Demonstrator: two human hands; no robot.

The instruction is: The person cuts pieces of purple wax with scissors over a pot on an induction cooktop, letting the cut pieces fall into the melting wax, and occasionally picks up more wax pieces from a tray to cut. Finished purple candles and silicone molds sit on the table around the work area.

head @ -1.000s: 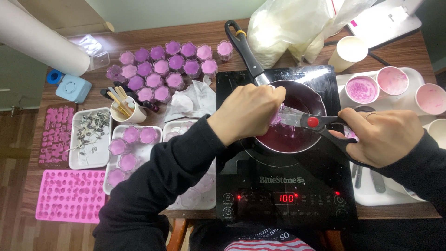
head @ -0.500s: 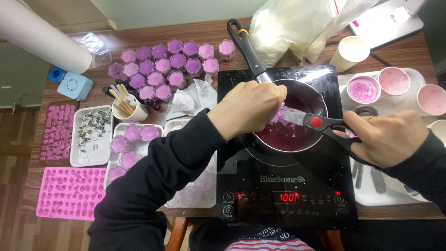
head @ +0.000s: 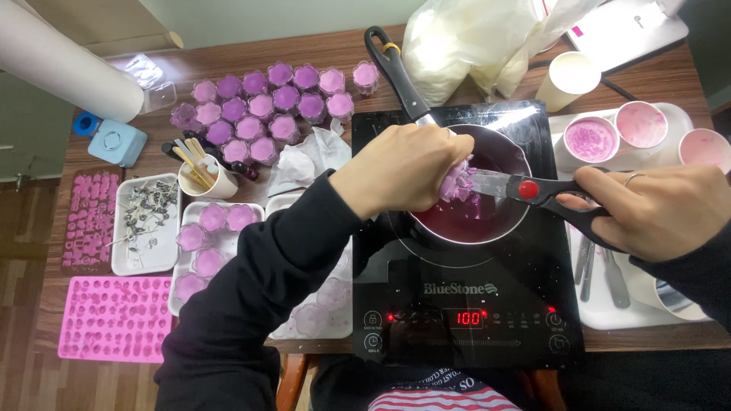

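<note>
From the head camera, the left hand (head: 407,171) is curled tight around a pale purple wax lump (head: 457,185), holding it over the saucepan (head: 499,156). The right hand (head: 655,213) grips the black handles of the scissors (head: 533,190), fingers through the loops; the blades reach left and meet the lump, though how far they are parted cannot be told.

The pan sits on a black induction hob (head: 472,304) with a lit red display, and holds dark purple liquid. The hob rests on a brown wooden table (head: 228,61).

To the far left, small glass cups (head: 266,103) filled with purple wax stand clustered. Nearer on the left lie a bright pink silicone mould (head: 114,316) and a white tray of wicks (head: 145,221). On the right, white paper cups (head: 590,141) stained pink sit on a tray, with a crinkled plastic bag (head: 472,46) beyond the pan.
</note>
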